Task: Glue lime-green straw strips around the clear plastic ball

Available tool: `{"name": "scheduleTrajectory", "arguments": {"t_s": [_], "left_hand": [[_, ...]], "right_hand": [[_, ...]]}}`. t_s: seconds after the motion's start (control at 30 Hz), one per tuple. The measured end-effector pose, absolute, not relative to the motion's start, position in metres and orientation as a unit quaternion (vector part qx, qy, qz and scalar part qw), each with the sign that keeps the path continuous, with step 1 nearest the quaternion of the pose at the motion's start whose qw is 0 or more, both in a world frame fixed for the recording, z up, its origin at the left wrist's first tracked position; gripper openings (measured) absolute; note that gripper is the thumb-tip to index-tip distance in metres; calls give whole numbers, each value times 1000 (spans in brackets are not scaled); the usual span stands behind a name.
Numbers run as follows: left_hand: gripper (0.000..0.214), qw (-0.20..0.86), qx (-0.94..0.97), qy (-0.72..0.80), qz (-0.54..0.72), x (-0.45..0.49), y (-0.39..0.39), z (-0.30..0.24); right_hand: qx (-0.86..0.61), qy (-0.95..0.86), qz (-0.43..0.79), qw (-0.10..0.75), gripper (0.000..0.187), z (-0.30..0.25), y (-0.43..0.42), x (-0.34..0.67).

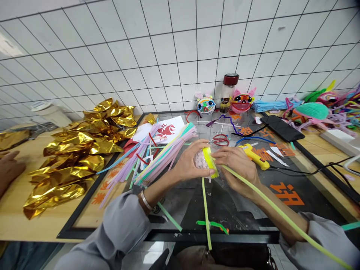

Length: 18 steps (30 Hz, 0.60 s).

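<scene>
My left hand (192, 159) is wrapped around a small rounded craft piece (201, 159), pale pink with a yellow band. Against its right side, my right hand (239, 167) pinches a long yellow-green pipe cleaner (270, 198), whose free length runs down over my right forearm. Another yellow-green strip (206, 213) hangs below the piece toward the table's front edge. Just left of my left hand lies a bundle of pink, green and yellow pipe cleaners (168, 153). A yellow glue gun (256, 156) rests right beyond my right hand.
Gold foil packets (92, 146) cover the left side, near another person's hand (9, 168). Red scissors (221, 140), a phone (282, 126), a bottle (227, 93) and two decorated faces, one white (206, 105), one pink (242, 101), lie farther back. The glue gun's black cord (300, 172) runs right.
</scene>
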<state>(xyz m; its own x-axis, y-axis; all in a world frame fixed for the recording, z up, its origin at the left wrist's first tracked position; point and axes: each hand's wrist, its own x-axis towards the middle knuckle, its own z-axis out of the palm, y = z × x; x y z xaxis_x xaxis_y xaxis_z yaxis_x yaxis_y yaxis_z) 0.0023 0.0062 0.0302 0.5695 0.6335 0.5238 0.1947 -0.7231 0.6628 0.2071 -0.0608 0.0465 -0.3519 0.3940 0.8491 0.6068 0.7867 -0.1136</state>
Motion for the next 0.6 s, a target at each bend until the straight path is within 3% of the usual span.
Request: {"name": "scheduleTrajectory", "arguments": {"t_s": [0.6], "left_hand": [[67, 263, 849, 236, 392, 2, 1, 34]], "right_hand": [[-314, -814, -100, 478, 16, 49, -62, 208]]}}
